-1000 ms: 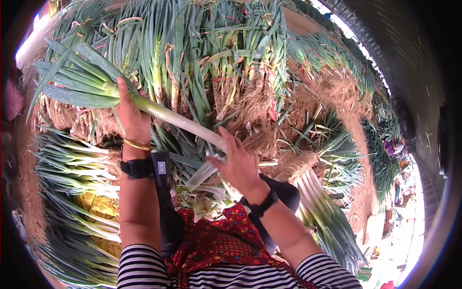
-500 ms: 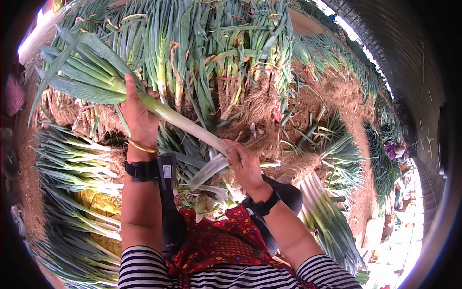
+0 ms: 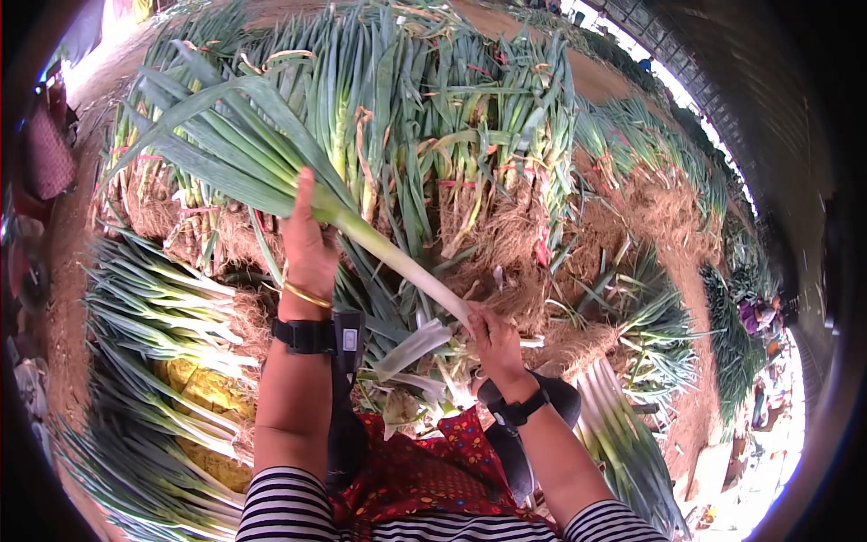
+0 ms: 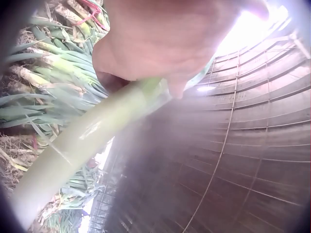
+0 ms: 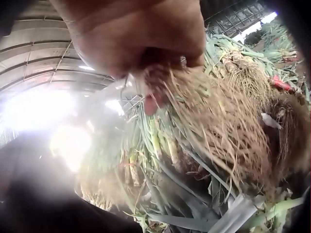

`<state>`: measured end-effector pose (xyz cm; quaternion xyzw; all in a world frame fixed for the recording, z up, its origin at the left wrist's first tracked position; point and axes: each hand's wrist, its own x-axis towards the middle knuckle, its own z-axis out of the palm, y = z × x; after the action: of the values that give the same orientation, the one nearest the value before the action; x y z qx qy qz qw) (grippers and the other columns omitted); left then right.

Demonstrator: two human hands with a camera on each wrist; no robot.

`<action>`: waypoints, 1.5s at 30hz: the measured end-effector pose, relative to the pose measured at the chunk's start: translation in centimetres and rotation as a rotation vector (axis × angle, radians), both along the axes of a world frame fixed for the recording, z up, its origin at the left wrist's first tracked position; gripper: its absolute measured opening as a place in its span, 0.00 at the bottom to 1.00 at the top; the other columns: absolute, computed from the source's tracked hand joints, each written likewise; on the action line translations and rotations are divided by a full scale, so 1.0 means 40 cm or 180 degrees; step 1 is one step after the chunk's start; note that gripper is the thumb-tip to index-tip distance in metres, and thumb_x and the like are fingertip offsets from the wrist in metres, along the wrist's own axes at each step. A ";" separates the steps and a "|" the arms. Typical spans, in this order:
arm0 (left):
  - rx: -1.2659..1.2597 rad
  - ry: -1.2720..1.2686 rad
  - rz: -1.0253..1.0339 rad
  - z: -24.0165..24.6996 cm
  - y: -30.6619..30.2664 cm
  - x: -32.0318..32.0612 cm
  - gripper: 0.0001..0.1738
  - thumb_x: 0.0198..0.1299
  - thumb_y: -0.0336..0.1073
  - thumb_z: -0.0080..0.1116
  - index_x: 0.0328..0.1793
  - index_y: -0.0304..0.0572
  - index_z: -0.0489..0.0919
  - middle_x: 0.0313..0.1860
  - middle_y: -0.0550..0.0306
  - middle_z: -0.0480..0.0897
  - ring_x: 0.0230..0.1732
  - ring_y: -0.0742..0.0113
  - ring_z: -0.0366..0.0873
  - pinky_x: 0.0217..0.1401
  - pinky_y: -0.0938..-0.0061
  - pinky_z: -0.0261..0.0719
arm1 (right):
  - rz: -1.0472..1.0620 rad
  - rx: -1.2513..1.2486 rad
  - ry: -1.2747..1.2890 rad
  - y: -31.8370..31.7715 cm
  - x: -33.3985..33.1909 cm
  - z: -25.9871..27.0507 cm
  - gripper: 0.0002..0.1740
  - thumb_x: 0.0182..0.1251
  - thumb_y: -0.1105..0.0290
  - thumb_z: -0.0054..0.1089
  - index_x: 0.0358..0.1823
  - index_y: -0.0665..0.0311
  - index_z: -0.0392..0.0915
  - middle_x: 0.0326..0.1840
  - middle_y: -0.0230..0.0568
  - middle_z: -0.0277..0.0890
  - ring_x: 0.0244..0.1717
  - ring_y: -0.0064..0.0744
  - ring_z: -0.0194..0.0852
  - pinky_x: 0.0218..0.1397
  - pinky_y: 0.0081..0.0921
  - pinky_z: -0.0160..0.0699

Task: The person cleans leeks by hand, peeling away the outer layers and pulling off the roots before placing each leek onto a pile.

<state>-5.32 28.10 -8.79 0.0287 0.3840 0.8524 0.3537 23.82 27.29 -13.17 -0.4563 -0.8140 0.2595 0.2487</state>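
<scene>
A long leek (image 3: 406,266) slants across the head view, its green leaves fanned out at upper left and its pale shaft running down to the right. My left hand (image 3: 309,244) grips it just below the leaves, the thumb along the stalk. At the lower end, my right hand (image 3: 497,341) pinches the leek near its roots. In the right wrist view a bushy mass of brown roots (image 5: 218,116) spreads beside those fingers. The left wrist view shows the glossy shaft (image 4: 82,131) coming out under the left hand. Left of the right hand lies a pale translucent strip (image 3: 414,350).
Bundled leeks (image 3: 452,117) with tangled roots stand piled up ahead. More leeks (image 3: 163,298) lie in rows at left, beside a yellow sack (image 3: 203,393). A bunch of white-stemmed leeks (image 3: 623,429) rests at lower right, near a dark shoe (image 3: 551,393).
My right hand, earlier loosely spread at the shaft, has closed on the lower end. Both hands and the leek now sit further right and lower in the head view, which has itself shifted.
</scene>
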 end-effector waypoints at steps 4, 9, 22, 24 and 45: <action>0.0354 -0.0006 -0.0405 0.000 0.004 0.034 0.18 0.54 0.43 0.64 0.47 0.47 0.73 0.37 0.65 0.77 0.37 0.73 0.76 0.37 0.75 0.78 | 0.0301 -0.0565 -0.0477 0.020 -0.005 0.046 0.18 0.67 0.58 0.48 0.51 0.62 0.74 0.45 0.51 0.76 0.46 0.51 0.74 0.47 0.38 0.73; 0.1111 -0.0035 -0.1331 0.001 -0.002 0.082 0.26 0.57 0.43 0.61 0.58 0.41 0.68 0.49 0.57 0.77 0.48 0.64 0.77 0.49 0.65 0.77 | 0.0738 -0.0555 -0.0046 0.055 -0.056 0.111 0.27 0.65 0.52 0.51 0.58 0.62 0.67 0.48 0.48 0.76 0.50 0.44 0.75 0.51 0.34 0.72; 0.1004 0.0381 -0.2021 -0.035 -0.002 0.138 0.30 0.55 0.52 0.60 0.57 0.41 0.69 0.41 0.59 0.78 0.39 0.68 0.77 0.36 0.72 0.77 | 0.0401 -0.0549 0.1179 0.065 -0.280 0.179 0.21 0.69 0.55 0.45 0.46 0.68 0.71 0.29 0.58 0.76 0.38 0.61 0.74 0.35 0.40 0.74; 0.1003 0.0348 -0.2065 -0.037 -0.006 0.134 0.30 0.55 0.54 0.60 0.57 0.42 0.70 0.39 0.60 0.78 0.37 0.69 0.76 0.31 0.75 0.75 | 0.0379 -0.0607 0.1473 0.061 -0.286 0.172 0.20 0.70 0.58 0.45 0.39 0.71 0.72 0.27 0.57 0.74 0.32 0.61 0.73 0.32 0.38 0.72; 0.0933 0.0037 -0.1431 0.041 -0.004 0.119 0.34 0.51 0.40 0.64 0.63 0.49 0.62 0.34 0.65 0.70 0.28 0.74 0.68 0.35 0.73 0.69 | -0.0659 -0.2871 0.4258 0.100 -0.198 0.164 0.15 0.71 0.58 0.44 0.33 0.63 0.66 0.18 0.35 0.65 0.15 0.27 0.58 0.21 0.23 0.60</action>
<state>-0.56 27.93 -7.17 0.1691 0.2425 0.7987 0.5240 15.90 31.29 -6.59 -0.3339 -0.2640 0.7559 0.4974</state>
